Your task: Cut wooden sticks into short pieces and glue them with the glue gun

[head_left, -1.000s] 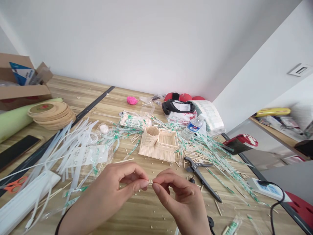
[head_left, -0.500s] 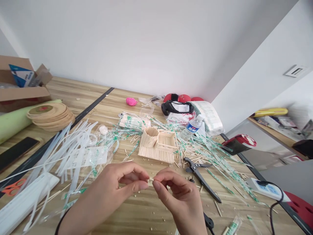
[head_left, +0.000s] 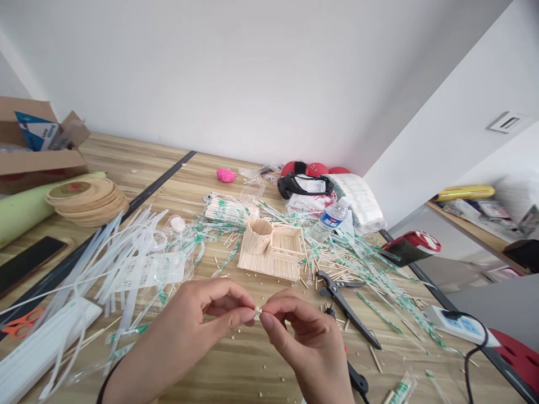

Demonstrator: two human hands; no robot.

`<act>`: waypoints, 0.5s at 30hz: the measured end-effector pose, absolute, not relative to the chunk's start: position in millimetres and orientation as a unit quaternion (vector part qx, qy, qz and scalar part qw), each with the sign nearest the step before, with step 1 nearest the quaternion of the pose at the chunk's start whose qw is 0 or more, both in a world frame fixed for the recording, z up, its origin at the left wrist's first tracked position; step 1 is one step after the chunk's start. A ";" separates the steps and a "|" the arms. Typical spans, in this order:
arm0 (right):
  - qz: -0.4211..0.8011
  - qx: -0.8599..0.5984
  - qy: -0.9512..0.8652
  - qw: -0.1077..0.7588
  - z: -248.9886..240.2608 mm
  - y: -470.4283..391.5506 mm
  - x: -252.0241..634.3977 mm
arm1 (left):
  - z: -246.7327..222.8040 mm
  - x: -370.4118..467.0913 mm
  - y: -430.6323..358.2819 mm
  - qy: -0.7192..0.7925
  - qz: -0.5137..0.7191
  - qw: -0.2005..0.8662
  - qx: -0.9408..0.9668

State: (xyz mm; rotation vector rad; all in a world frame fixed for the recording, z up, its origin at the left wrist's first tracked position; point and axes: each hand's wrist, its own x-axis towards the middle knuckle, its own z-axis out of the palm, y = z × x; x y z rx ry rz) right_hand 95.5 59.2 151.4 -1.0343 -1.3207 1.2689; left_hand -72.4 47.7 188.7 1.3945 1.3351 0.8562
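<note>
My left hand (head_left: 210, 320) and my right hand (head_left: 305, 336) meet at the fingertips low in the middle of the view. Between them sit small pale wooden pieces (head_left: 258, 310), each hand pinching at one side; the pieces are too small to make out well. Just beyond my hands stands a model made of wooden sticks (head_left: 273, 252), with a round cup-like part, a square walled tray and a flat base. Beside my right hand lie black-handled cutters (head_left: 347, 308). A black tool (head_left: 357, 381) is partly hidden behind my right wrist.
Loose sticks and torn wrappers (head_left: 379, 280) litter the right side, near a water bottle (head_left: 330, 221). White glue sticks or strips (head_left: 130, 258), orange scissors (head_left: 23, 324) and wooden discs (head_left: 86, 199) lie left. A power strip (head_left: 458, 325) sits at the right edge.
Both hands have shifted very slightly left, and the fingertips sit closer together around the small wooden pieces. The things on the table have stayed put.
</note>
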 end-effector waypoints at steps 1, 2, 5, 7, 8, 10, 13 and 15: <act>0.521 -0.427 -0.548 0.496 151.2 59.3 95.8 | 188.9 -72.3 47.8 0.551 0.352 0.490 0.576; 0.519 -0.428 -0.551 0.495 151.0 59.6 96.3 | 189.1 -72.2 48.0 0.551 0.351 0.490 0.577; 0.511 -0.422 -0.569 0.488 150.2 61.3 98.4 | 189.2 -72.3 47.9 0.552 0.347 0.495 0.575; 0.502 -0.410 -0.592 0.479 149.6 62.4 99.7 | 189.5 -72.5 47.6 0.553 0.345 0.497 0.573; 0.498 -0.406 -0.600 0.477 149.4 62.8 100.3 | 189.8 -72.5 47.3 0.554 0.345 0.497 0.572; 0.492 -0.410 -0.600 0.480 149.1 63.1 101.1 | 190.6 -72.5 47.1 0.554 0.347 0.497 0.571; 0.490 -0.414 -0.602 0.476 147.7 63.6 102.6 | 191.0 -72.3 47.0 0.550 0.348 0.499 0.572; 0.487 -0.404 -0.617 0.468 145.8 64.6 103.5 | 190.5 -72.1 47.2 0.546 0.349 0.500 0.574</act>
